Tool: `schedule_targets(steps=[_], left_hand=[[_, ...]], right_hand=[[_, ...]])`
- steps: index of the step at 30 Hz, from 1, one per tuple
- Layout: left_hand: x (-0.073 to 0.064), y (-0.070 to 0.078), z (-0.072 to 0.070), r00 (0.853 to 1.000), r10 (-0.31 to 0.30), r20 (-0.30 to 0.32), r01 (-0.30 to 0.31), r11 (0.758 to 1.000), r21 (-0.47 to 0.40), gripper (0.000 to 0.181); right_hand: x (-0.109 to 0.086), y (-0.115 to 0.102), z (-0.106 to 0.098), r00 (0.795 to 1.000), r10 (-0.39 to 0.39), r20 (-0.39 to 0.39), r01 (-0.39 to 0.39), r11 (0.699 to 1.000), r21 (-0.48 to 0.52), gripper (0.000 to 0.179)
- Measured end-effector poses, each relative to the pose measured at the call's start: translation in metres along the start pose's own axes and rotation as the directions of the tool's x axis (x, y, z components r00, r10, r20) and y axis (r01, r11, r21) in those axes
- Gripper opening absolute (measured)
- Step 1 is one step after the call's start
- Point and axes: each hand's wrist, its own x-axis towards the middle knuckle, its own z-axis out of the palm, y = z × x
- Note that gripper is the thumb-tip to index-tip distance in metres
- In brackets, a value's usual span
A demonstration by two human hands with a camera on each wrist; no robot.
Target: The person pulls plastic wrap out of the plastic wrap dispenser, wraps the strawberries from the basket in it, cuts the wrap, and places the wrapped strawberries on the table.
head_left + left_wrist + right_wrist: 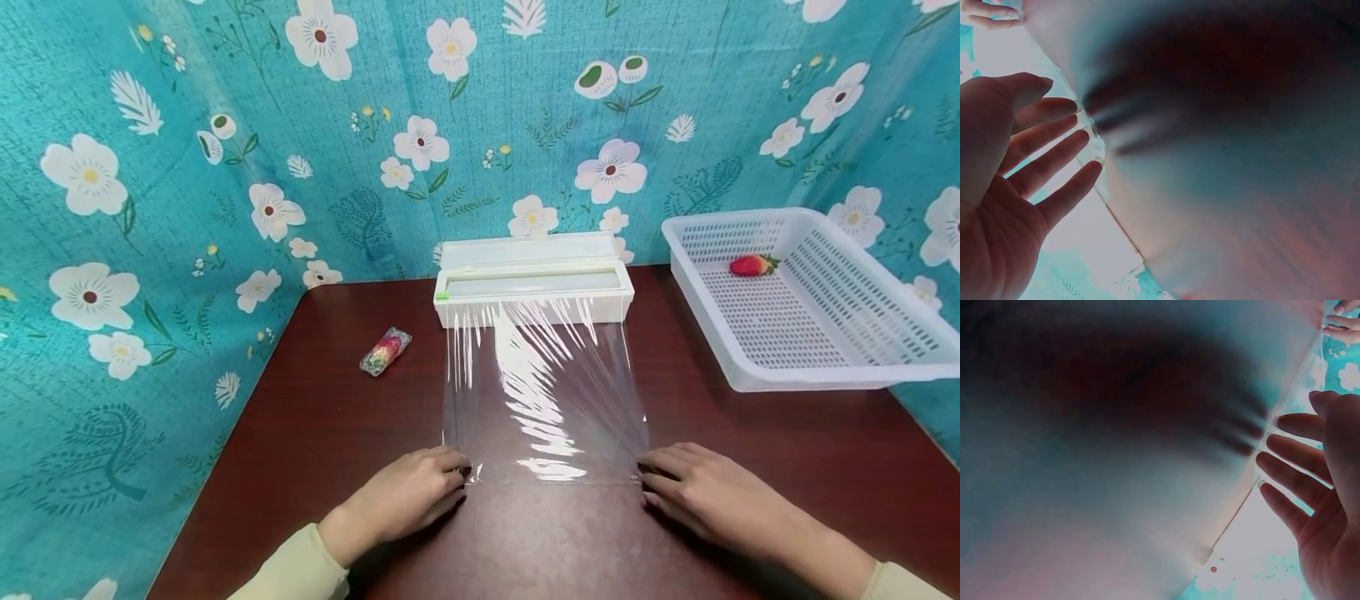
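Note:
A sheet of clear plastic wrap [555,408] runs from a white wrap dispenser box [532,312] towards me and lies over the dark table. At its near left corner my left hand [408,498] touches the film with its fingertips. My right hand [712,498] does the same at the near right corner. In the left wrist view the fingers [1054,165] are extended, their tips against the surface. The fingers [1297,472] in the right wrist view are likewise extended, tips down. The dispenser's lid [528,248] stands raised behind it.
Left of the dispenser lies a small red-and-yellow item wrapped in clear film [386,351]. A white perforated basket [750,367] at the right holds one strawberry [753,266]. A teal floral cloth [480,108] hangs behind the brown table [337,442].

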Motion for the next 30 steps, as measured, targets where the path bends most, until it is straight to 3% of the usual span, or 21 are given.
schedule_targets(steps=[5, 20, 24, 26, 30], left_hand=[[0.001, -0.002, -0.001, 1.0, -0.009, -0.003, 0.009, 0.999, -0.036, 0.009], [-0.002, -0.007, -0.007, 0.999, -0.026, 0.044, 0.03, 0.996, -0.084, 0.012], [0.01, -0.014, -0.02, 0.998, -0.02, 0.058, 0.026, 0.994, -0.108, 0.009], [0.021, -0.02, -0.028, 0.998, -0.028, 0.06, 0.036, 0.992, -0.12, 0.008], [0.048, -0.038, -0.036, 0.996, -0.062, 0.062, 0.071, 0.985, -0.157, 0.01]], right_hand=[[-0.001, 0.002, -0.006, 0.999, 0.02, 0.027, -0.021, 1.0, 0.021, 0.005], [-0.002, 0.005, -0.014, 1.0, 0.004, 0.024, -0.004, 1.0, 0.018, 0.013], [0.011, 0.011, -0.025, 0.999, 0.027, 0.029, -0.026, 1.0, -0.009, 0.014], [0.022, 0.016, -0.03, 0.998, 0.049, 0.043, -0.048, 0.999, -0.026, 0.025], [0.052, 0.027, -0.029, 0.988, 0.122, 0.098, -0.119, 0.992, -0.038, 0.029]])
